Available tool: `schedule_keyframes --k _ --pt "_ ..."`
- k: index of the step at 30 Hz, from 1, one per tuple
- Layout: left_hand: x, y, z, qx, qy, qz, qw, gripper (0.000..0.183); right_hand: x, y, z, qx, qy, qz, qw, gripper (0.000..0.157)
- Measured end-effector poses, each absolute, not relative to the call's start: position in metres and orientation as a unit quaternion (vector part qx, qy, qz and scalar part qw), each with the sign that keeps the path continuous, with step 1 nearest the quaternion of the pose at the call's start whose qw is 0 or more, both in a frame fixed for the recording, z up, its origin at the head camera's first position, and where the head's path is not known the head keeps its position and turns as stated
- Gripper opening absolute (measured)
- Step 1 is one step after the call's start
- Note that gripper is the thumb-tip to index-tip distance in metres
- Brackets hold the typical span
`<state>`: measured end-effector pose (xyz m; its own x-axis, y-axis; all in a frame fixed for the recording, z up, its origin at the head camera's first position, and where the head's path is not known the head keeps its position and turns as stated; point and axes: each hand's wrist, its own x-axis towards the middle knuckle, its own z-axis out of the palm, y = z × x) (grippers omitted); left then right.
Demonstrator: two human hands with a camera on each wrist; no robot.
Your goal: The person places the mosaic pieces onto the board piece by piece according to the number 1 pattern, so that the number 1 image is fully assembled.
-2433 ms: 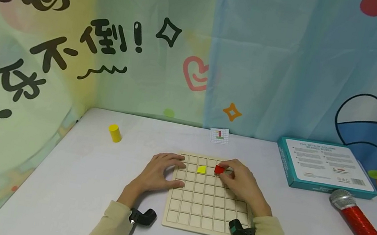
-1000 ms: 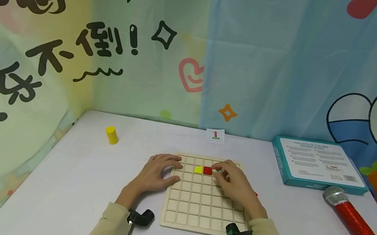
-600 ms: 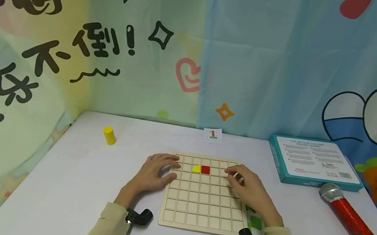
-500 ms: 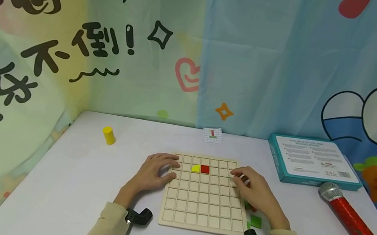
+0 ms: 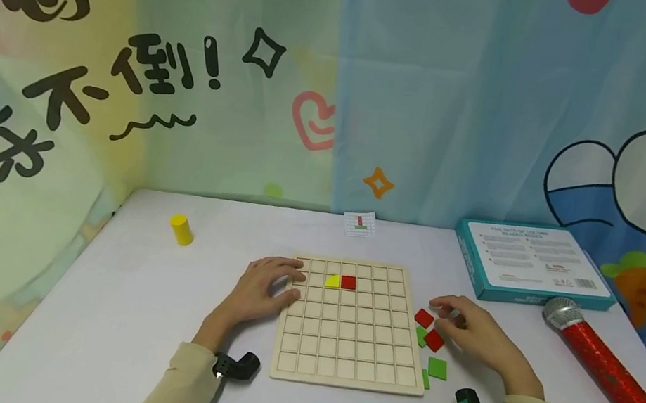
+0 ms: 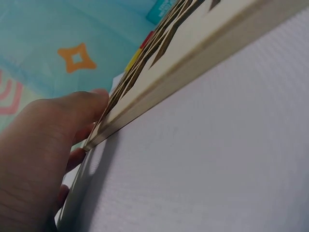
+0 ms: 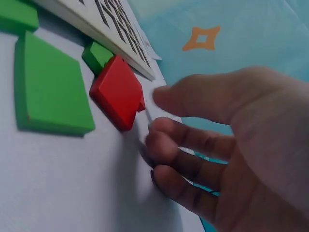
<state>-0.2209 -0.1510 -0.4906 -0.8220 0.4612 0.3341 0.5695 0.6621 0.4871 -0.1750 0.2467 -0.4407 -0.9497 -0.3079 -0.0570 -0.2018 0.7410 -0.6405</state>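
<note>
A wooden grid board lies on the table, with a yellow tile and a red tile side by side in its second row. My left hand rests against the board's left edge, fingers relaxed, thumb and fingertips touching it. Beyond the right edge, my right hand hovers beside loose red tiles and green tiles. In the right wrist view nothing is between its loosely bent fingers; a red tile sits just past the thumb tip.
A yellow cylinder stands at the back left. A small pattern card lies by the back edge. On the right are a teal box and a red microphone. A printed cloth hangs behind the table.
My right hand placed the red tile beside the yellow one, let go, and moved right off the board to the loose tiles, which are now uncovered. My left hand stayed at the board's edge.
</note>
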Motion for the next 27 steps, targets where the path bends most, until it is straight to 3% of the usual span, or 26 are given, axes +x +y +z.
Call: schedule_keyframes --k 27 --pt "-0.22 -0.15 -0.489 -0.274 -0.912 -0.293 0.085 0.027 -0.176 0.242 -0.449 -0.127 0.93 -0.329 0.103 0.026"
